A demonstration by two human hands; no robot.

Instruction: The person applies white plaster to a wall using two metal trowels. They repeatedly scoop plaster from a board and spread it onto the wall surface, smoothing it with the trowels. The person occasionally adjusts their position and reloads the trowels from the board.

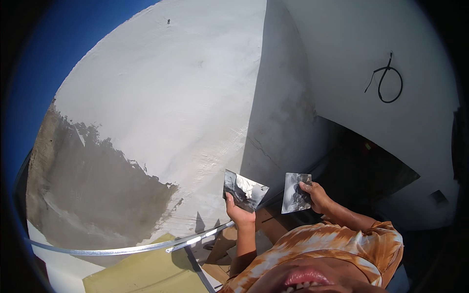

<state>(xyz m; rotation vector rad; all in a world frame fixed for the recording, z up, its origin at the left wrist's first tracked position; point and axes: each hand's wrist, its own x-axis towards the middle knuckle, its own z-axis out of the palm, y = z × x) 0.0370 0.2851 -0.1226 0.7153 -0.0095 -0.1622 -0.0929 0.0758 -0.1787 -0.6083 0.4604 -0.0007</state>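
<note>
My left hand (240, 213) grips a wide metal plastering blade (257, 191) from below, fingers mostly hidden behind it. A lump of white plaster (244, 184) lies on its shiny face. To the right, my right hand (318, 196) is closed round a second metal plastering blade (296, 201), the thumb pressed on its near face. Dark and light patches, perhaps reflections, cover that second blade. The two blades are apart. Beyond them stands a wall (181, 88), mostly coated white, with a bare grey patch (107, 190) at lower left. Neither blade visibly touches the wall.
A long metal strip (122, 251) crosses below the wall, above a yellow sheet (146, 268). Cardboard (273, 229) lies beneath my hands. At upper right, a looped black cable (401, 85) sticks out of a shaded white wall (351, 58). A dark opening (361, 166) lies below it.
</note>
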